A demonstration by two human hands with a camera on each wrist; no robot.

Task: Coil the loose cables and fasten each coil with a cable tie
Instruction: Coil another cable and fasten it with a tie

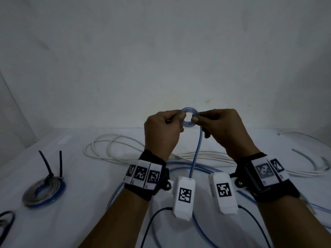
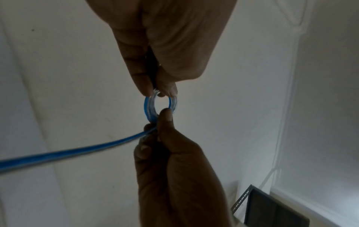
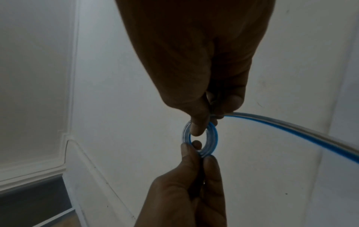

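Already one down, seen from the head view: finished coil (image 1: 43,191) lying on the worktop (image 1: 89,176) well to the left of the left hand (image 1: 162,133), bound by black cable ties (image 1: 52,165) with tails sticking up. Second coil only begun: small blue-and-clear coil (image 1: 63,118) held up in the air, pinched on one side by the left hand and on the other by the right hand (image 1: 224,130). Most of that blue cable (image 1: 196,149) still unwound, dropping from the small coil to the worktop and looping below the wrists. White cable (image 1: 114,151) sprawled loose just beyond the left hand, untouched; more white cable (image 1: 313,158) far to the right.

Next, left wrist view: left hand (image 2: 165,46) pinching the top of the small coil (image 2: 149,107) with thumb and fingers (image 2: 141,79), right hand (image 2: 174,161) pinching the bottom, blue cable (image 2: 68,153) running off to one side.

Finally, right wrist view: same double pinch, right hand (image 3: 204,69) above the small coil (image 3: 211,138), left hand (image 3: 190,192) below, blue cable (image 3: 291,129) trailing away. No tie on it yet. Judged roughly a third done: winding, tying, then the white cable left.
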